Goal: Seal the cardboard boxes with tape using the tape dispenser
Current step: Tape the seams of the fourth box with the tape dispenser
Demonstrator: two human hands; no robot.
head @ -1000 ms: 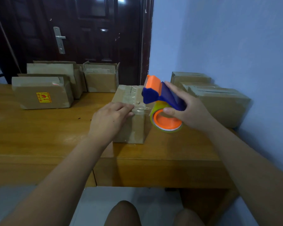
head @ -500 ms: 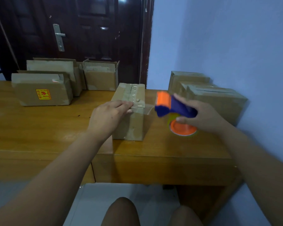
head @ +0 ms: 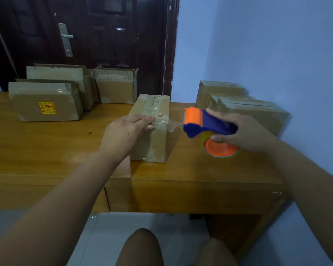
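A small cardboard box (head: 152,143) stands in the middle of the wooden table (head: 46,150), with clear tape along its top seam. My left hand (head: 123,131) rests on the box's near top edge, fingers flat, pressing the tape end down. My right hand (head: 244,131) grips the blue and orange tape dispenser (head: 202,125) to the right of the box. A strip of clear tape (head: 174,125) stretches from the box's top edge to the dispenser. The roll's orange core (head: 219,148) shows below my fingers.
Three cardboard boxes stand at the back left: one with a yellow sticker (head: 44,104), a taller one (head: 60,77) and an open one (head: 115,85). More boxes (head: 254,112) sit against the blue wall at the right. A dark door (head: 85,35) is behind.
My right hand has pulled the dispenser to the right, away from the box, drawing out a strip of tape. My left hand has stayed on the box's top edge.
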